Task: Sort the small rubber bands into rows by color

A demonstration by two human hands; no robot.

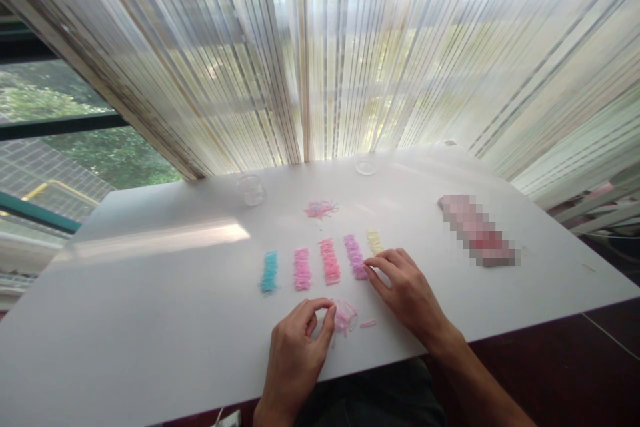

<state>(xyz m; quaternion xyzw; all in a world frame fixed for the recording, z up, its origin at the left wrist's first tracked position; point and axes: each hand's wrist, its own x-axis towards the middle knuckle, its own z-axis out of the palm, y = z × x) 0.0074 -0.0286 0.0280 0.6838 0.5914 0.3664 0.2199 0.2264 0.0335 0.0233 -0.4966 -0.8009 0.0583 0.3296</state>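
Observation:
Five short columns of small, thin coloured pieces, possibly elastic bands, lie side by side: blue [269,272], pink [302,269], coral [329,261], purple [355,257] and pale yellow [374,241]. My right hand [403,287] is at the lower end of the purple column, thumb and forefinger pinched together. It partly covers the yellow column. Nearer to me, my left hand [303,343] pinches at the left edge of a loose pink pile [346,317]. Whatever either pinch holds is too small to make out. A few stray pink pieces [368,324] lie right of that pile.
Farther back on the white table [165,307] is a mixed pinkish pile [321,209]. Clear round containers [251,191] stand at the back left, and a clear round dish [366,167] at the back middle. A blurred-out pinkish object [475,230] lies right. Curtains hang behind.

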